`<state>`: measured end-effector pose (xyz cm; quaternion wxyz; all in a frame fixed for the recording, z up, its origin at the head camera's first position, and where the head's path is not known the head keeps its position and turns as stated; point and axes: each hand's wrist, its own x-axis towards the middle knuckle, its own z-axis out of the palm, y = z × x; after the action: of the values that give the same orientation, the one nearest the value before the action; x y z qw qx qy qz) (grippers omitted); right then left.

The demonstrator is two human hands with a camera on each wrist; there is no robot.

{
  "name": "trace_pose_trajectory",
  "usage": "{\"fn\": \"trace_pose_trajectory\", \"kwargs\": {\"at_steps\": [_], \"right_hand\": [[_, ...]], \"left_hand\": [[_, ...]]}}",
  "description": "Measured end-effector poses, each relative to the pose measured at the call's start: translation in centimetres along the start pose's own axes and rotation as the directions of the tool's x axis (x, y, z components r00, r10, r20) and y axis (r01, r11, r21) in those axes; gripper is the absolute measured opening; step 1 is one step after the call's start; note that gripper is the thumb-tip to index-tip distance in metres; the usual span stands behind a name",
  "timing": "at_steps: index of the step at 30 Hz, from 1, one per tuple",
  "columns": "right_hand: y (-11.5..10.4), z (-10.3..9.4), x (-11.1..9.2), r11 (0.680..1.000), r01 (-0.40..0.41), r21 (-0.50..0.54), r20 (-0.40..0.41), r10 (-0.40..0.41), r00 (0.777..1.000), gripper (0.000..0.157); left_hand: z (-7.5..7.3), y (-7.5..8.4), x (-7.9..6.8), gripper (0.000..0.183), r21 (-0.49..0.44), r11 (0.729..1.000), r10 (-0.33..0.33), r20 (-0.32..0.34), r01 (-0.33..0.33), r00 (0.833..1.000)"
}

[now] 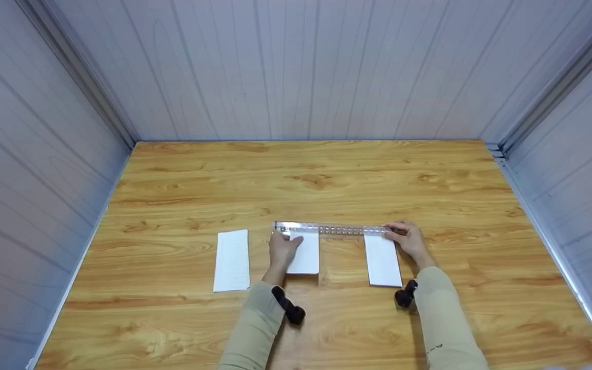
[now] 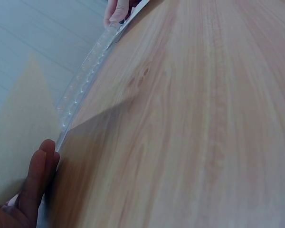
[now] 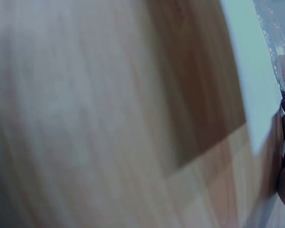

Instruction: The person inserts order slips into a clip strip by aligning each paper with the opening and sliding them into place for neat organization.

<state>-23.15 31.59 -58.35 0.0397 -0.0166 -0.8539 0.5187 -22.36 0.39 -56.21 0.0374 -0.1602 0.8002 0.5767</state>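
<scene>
A clear ruler with a row of holes spans the gap between my two hands, crossing the top edges of two white papers. My left hand pinches the left paper near the ruler's left end, thumb on its face. Whether those fingers also grip the ruler is hidden. My right hand pinches the ruler's right end at the top of the right paper. In the right wrist view, this paper hangs beside the ruler, with a shadow on the wood.
Left of my hands, another white paper lies flat on the wooden table. Pale panelled walls border the table at the back and both sides. A black wrist camera sticks out from the left sleeve, and another from the right.
</scene>
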Motion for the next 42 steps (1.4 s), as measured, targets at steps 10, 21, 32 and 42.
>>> {"fn": "trace_pose_trajectory", "kwargs": {"at_steps": [10,21,32,42], "right_hand": [[0.0,0.0,0.0,1.000,-0.001,-0.016,0.001,0.001,1.000,0.024],[0.2,0.2,0.1,0.997,0.049,0.057,-0.029,-0.047,0.998,0.022],[0.0,0.1,0.0,0.999,0.024,0.030,-0.016,-0.023,1.000,0.023],[0.4,0.1,0.1,1.000,0.003,0.027,-0.010,-0.002,1.000,0.026]], "left_hand": [[0.4,0.0,0.0,0.025,0.008,1.000,-0.028,0.003,0.028,1.000],[0.6,0.2,0.1,0.023,0.010,0.999,-0.052,0.029,0.052,0.998],[1.3,0.3,0.0,0.024,-0.010,0.999,-0.043,0.029,0.043,0.999],[1.8,0.4,-0.1,0.024,0.002,0.998,-0.060,0.040,0.060,0.997]]}}
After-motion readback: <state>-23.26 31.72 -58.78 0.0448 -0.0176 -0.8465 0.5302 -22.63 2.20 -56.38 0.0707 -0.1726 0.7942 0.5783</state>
